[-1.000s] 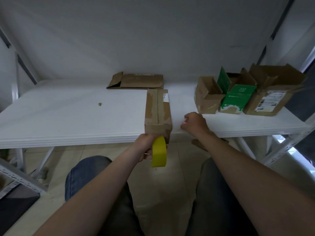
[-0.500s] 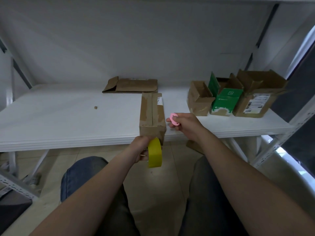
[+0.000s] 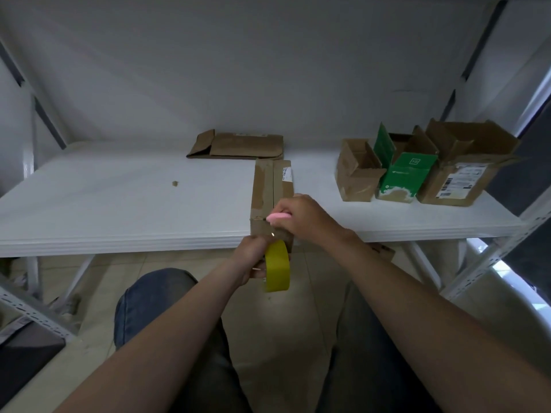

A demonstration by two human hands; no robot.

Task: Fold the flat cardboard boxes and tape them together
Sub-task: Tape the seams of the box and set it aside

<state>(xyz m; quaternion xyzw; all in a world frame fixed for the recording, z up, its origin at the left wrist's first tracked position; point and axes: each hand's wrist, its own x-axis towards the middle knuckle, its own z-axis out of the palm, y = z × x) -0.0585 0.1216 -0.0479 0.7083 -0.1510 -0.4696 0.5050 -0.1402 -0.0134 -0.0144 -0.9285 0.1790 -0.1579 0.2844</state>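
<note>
Gripping yellow tape roll (image 3: 277, 266), left hand (image 3: 253, 257); right hand (image 3: 304, 217) pinches pink cutter (image 3: 277, 217).

Closed box (image 3: 269, 189) on table (image 3: 119, 210), centre, lengthwise, near end at the front edge. Flat cardboard (image 3: 238, 144) lies behind it at the back of the table, just touching or nearly so. Small scrap (image 3: 175, 183) sits left of the closed box, well apart. Three open boxes in a row at right rear: left open box (image 3: 357, 174), middle open box (image 3: 402, 174), right open box (image 3: 459, 177), side by side, touching. Left hand (image 3: 253, 254) is in front of the box's near end, below table edge, holding tape roll (image 3: 277, 266) upright on edge. Right hand (image 3: 301, 216) is over the box's near end, holding small tool (image 3: 278, 216) pointing left at the top front edge. Knees below the hands. Shelf frame (image 3: 492, 257) at far right.
</note>
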